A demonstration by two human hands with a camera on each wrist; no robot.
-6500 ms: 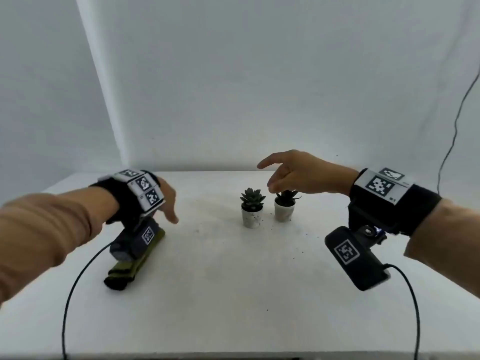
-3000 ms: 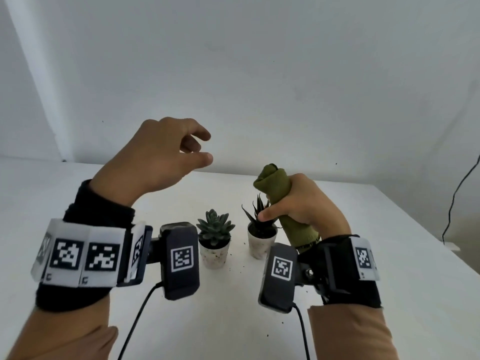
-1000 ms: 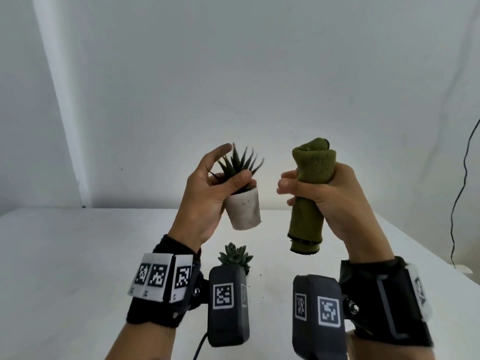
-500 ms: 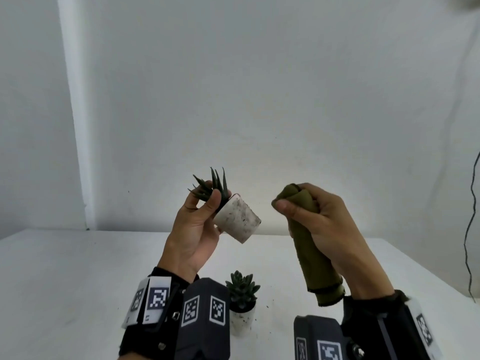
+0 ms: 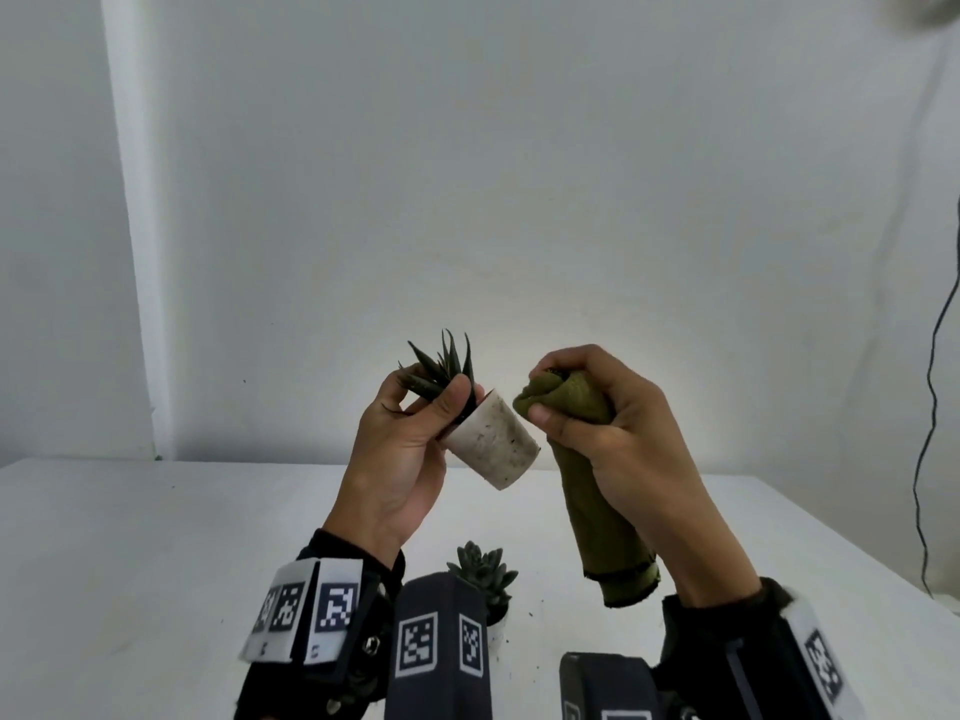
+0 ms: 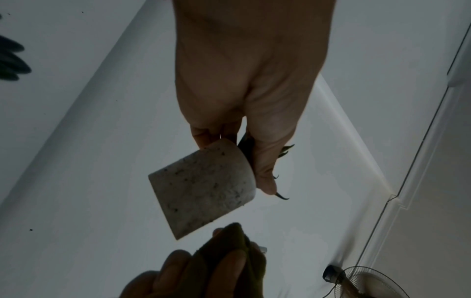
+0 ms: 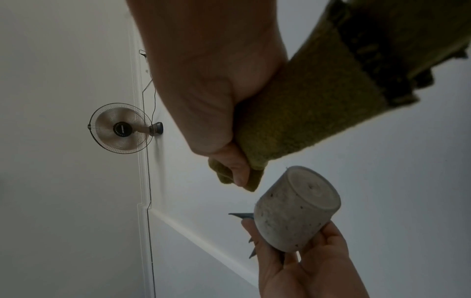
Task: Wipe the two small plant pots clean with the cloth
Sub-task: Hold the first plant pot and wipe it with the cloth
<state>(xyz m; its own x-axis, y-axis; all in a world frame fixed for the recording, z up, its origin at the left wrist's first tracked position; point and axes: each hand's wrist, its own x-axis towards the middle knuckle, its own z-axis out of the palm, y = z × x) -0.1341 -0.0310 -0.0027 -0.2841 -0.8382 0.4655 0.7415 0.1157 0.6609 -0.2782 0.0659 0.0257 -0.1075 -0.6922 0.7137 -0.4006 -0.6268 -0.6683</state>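
My left hand [image 5: 415, 423] grips a small white speckled pot [image 5: 493, 445] by its rim, held in the air and tilted with its base toward the right. A spiky dark plant [image 5: 441, 368] sticks out of it. My right hand [image 5: 587, 407] holds a rolled olive-green cloth [image 5: 597, 511] upright, its top end [image 5: 545, 394] just right of the pot, a small gap between them. The left wrist view shows the pot [image 6: 203, 187] above the cloth tip [image 6: 234, 238]; the right wrist view shows the pot's base [image 7: 311, 189] beside the cloth [image 7: 305, 113]. A second pot with a rosette succulent [image 5: 483, 569] stands on the table, partly hidden by my wrist camera.
The white table [image 5: 156, 537] carries scattered specks of soil around the standing pot. A white wall rises close behind. A black cable [image 5: 930, 407] hangs at the right. A fan [image 7: 122, 128] is mounted high on the wall.
Over the last second, the left hand tilted the spiky plant's pot base-rightward. The right hand brought the cloth's top end close to the pot. Earlier, both had been lifted off the table.
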